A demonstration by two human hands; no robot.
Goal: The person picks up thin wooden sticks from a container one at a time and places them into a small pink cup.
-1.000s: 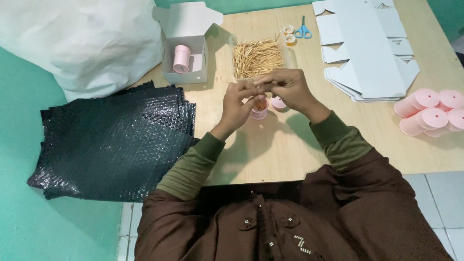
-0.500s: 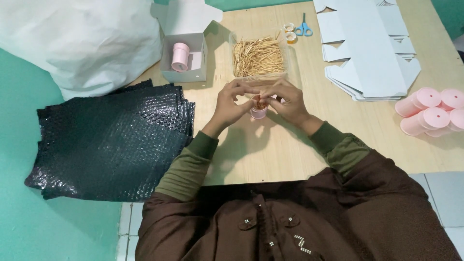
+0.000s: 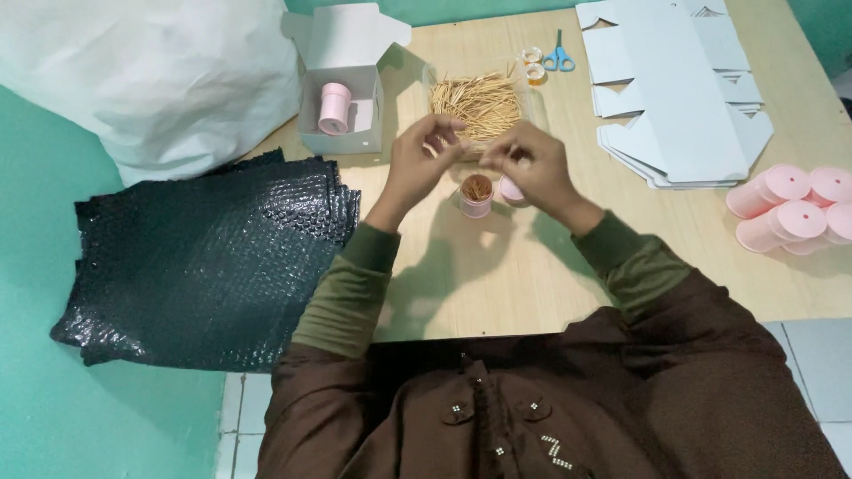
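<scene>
Hands have split apart compared with half a second back, when both were bunched over the little pink tub. Now the tub (image 3: 477, 196) stands on its own on the surface, open top up, packed with brown sticks, roughly mid-surface just short of the stick pile (image 3: 477, 105) toward the far edge. So it looks like it got set down and the filling part is over for this one, or close to it.

Left hand (image 3: 424, 160) hangs just above and left of the tub, fingers half curled, grip loose with nothing in it that I can make out. Right hand (image 3: 532, 168) is closed in a narrow pinch; something small sits at the fingertips but it's too blurry to call. A pink lid (image 3: 512, 190) peeks out under that hand, just beside the tub.

Around it: open grey box (image 3: 344, 113) with a pink tub inside at the far left corner, flat box blanks (image 3: 679, 89) far right, more pink tubs (image 3: 792, 208) at the right edge, scissors (image 3: 558, 57) at the far edge, black bubble wrap (image 3: 213, 257) off the left edge.
</scene>
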